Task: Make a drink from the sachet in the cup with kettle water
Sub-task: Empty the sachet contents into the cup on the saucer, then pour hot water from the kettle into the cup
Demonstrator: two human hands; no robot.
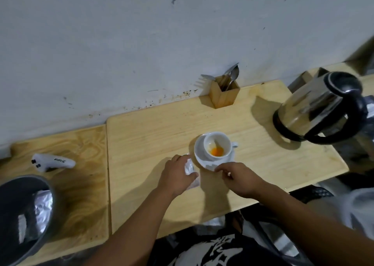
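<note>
A white cup (217, 144) stands on a white saucer (199, 158) in the middle of the wooden table, with orange powder (217, 151) at its bottom. My left hand (176, 174) grips the crumpled silvery sachet (189, 167) just left of the saucer. At the saucer's front edge, my right hand (240, 177) pinches a small torn white strip (211, 166). The steel kettle (319, 108) with its black handle stands at the right, apart from both hands.
A wooden holder (223, 93) with spoons and a fork stands against the wall behind the cup. A white controller (51, 162) lies at the left. A dark bin (24, 215) with foil wrappers inside sits at the lower left.
</note>
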